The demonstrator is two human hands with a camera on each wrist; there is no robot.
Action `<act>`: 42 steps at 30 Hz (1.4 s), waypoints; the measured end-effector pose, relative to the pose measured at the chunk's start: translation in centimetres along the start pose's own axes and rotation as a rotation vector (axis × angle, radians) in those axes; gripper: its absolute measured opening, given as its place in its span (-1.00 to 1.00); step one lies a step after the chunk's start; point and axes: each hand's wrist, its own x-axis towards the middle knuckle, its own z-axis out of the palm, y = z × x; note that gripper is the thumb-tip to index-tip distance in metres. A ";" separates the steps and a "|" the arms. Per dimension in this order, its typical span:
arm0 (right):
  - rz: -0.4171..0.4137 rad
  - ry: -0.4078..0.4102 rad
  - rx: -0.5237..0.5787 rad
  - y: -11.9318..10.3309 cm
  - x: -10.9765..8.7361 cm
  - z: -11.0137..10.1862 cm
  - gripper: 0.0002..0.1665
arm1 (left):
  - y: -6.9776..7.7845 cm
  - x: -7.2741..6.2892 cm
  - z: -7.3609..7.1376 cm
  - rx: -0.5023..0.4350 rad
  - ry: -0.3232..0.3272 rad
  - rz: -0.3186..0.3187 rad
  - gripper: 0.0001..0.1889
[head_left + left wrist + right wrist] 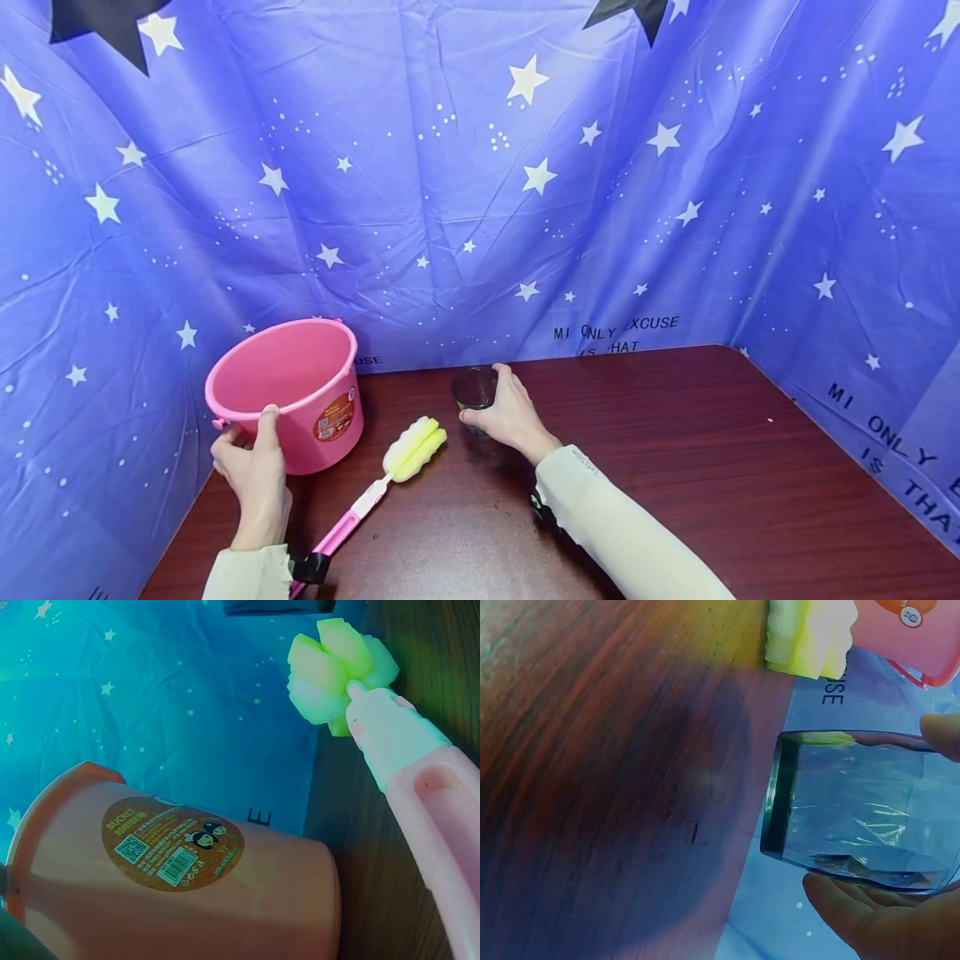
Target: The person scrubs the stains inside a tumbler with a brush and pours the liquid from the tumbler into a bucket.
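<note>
At the left of the head view stands a pink plastic bucket (303,446), its round label (174,844) facing sideways in the left wrist view. My left hand (258,483) grips its near rim, thumb on top and fingers against the outer wall. Near the table's back edge, my right hand (517,417) holds a clear, dark-tinted drinking glass (474,387) between thumb and fingers. From the right wrist, the glass (862,806) shows a thick base above the tabletop. Between the hands lies a sponge bottle brush (414,450) with a pink and white handle (348,525).
The dark red-brown wooden table (675,467) carries everything. Behind it and at both sides hangs a blue cloth (450,192) printed with stars and lettering. The brush handle's lower end passes behind the black strap (310,568) on my left wrist.
</note>
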 end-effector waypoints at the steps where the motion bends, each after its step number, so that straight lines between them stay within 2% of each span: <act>1: 0.001 -0.003 -0.003 0.1 0.0 0.0 0.14 | 0.0 0.0 0.0 -0.001 -0.001 -0.001 -0.36; 8: 0.009 -0.015 -0.001 0.2 -0.2 0.1 0.05 | 0.0 0.0 0.0 -0.011 0.004 -0.001 -0.38; 30: 0.035 -0.029 0.005 0.7 -0.6 0.3 0.09 | 0.0 0.0 0.1 -0.009 0.000 0.001 -0.35; 42: 0.045 -0.023 0.004 0.9 -0.6 0.3 0.10 | -0.1 0.1 0.2 -0.019 0.003 0.007 -0.42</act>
